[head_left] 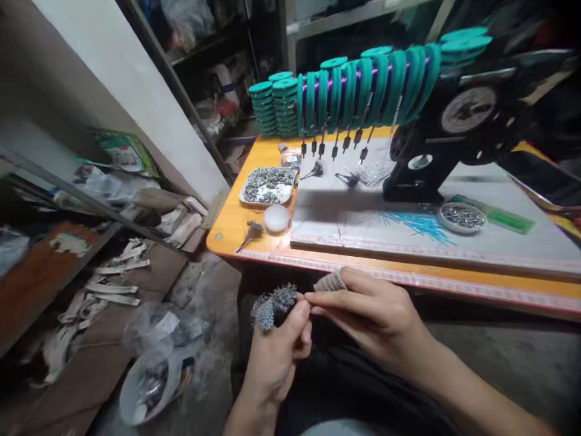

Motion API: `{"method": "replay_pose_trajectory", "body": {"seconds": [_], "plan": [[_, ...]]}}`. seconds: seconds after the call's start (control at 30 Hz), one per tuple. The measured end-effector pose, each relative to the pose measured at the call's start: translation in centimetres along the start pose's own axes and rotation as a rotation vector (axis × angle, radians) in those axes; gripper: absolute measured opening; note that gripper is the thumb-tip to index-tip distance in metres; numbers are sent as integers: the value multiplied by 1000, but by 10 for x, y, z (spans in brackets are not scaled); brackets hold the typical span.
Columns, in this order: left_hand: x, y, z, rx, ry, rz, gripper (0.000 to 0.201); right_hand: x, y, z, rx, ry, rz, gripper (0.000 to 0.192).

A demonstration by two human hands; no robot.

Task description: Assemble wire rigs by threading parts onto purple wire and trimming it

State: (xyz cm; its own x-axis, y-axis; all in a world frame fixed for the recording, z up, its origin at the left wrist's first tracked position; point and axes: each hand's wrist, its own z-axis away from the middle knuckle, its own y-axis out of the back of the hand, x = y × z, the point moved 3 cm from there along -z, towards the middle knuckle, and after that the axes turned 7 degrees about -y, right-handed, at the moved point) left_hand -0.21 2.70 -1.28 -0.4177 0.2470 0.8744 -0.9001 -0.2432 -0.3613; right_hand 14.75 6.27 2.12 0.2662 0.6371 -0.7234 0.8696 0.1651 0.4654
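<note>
My left hand (pixel 278 357) is closed around a bundle of thin grey-blue pieces with knobbly tips (pixel 272 307), which fan out above the thumb. The fingertips of my right hand (pixel 370 306) are pinched together and meet my left thumb and forefinger beside the bundle. Whatever lies between those right fingertips is too small to make out. A pale fabric wrap (pixel 330 282) covers one right finger. Both hands are over my lap, in front of the table's near edge. A similar small bundle (pixel 251 233) lies on the table's left corner.
On the yellow table (pixel 224 233) stand a white tray of small metal parts (pixel 245 197), a round white lid (pixel 276 218) and a dish of metal pieces (pixel 462 217). Green spools (pixel 313 103) hang on a black machine (pixel 417 172). Blue strips (pixel 420 225) lie nearby.
</note>
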Motion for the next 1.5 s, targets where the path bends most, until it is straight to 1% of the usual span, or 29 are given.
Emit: {"method": "replay_pose_trajectory", "body": {"seconds": [0.07,0.1,0.17,0.2,0.23,0.3,0.33,0.37,0.43,0.5,0.53,0.57,0.6,0.67,0.7,0.73,0.8,0.87,0.93,1.0,1.07,1.17,1.27,1.37,1.43,1.5], "plan": [[0,2,-2,-35,50,-7,45,-3,1,-3,4,-4,7,24],[2,3,-3,-55,43,-34,44,-4,1,-4,7,-7,12,21],[8,5,-5,-112,-27,-130,38,-6,0,-5,21,-17,22,14],[13,5,-4,-141,-101,-208,34,-7,-1,-5,27,-20,28,11],[19,5,-3,-153,-203,-306,31,-8,-2,-5,36,-18,39,8],[31,7,0,-143,-423,-527,24,-10,-2,-6,58,4,78,9],[37,8,1,-132,-508,-622,20,-11,-1,-7,72,20,104,11],[42,12,1,-102,-574,-685,18,-12,1,-8,95,33,130,12],[57,25,-7,28,-675,-702,17,-12,8,-12,162,25,165,14],[78,48,-24,275,-782,-652,20,-10,17,-15,216,-28,178,15],[90,58,-37,359,-831,-680,22,-9,19,-17,212,-51,177,15],[101,66,-52,403,-856,-811,25,-8,20,-18,185,-60,171,15],[111,70,-69,334,-840,-992,31,-7,19,-19,147,-58,166,15],[128,74,-101,160,-782,-1115,40,-7,16,-21,76,-43,149,15],[134,73,-115,65,-741,-1176,43,-6,14,-21,60,-50,142,15],[141,70,-125,13,-717,-1229,49,-5,14,-22,60,-64,138,15],[151,59,-141,-31,-707,-1323,56,-1,14,-22,65,-102,135,13],[160,42,-154,-20,-757,-1385,51,3,16,-23,67,-137,119,12],[165,20,-171,-27,-833,-1414,35,7,18,-24,68,-174,89,11],[162,-2,-194,-110,-833,-1465,25,9,20,-24,72,-202,64,10],[156,-19,-218,-194,-792,-1529,21,11,21,-24,85,-213,54,9],[147,-34,-243,-286,-708,-1609,17,13,23,-22,109,-207,51,9],[143,-38,-252,-315,-629,-1645,19,13,25,-20,126,-194,55,10],[145,-39,-252,-289,-588,-1616,21,15,27,-18,128,-201,43,11],[151,-41,-248,-248,-607,-1557,21,15,27,-17,122,-216,34,11],[158,-42,-235,-188,-661,-1466,18,15,27,-17,122,-214,41,12]]}}
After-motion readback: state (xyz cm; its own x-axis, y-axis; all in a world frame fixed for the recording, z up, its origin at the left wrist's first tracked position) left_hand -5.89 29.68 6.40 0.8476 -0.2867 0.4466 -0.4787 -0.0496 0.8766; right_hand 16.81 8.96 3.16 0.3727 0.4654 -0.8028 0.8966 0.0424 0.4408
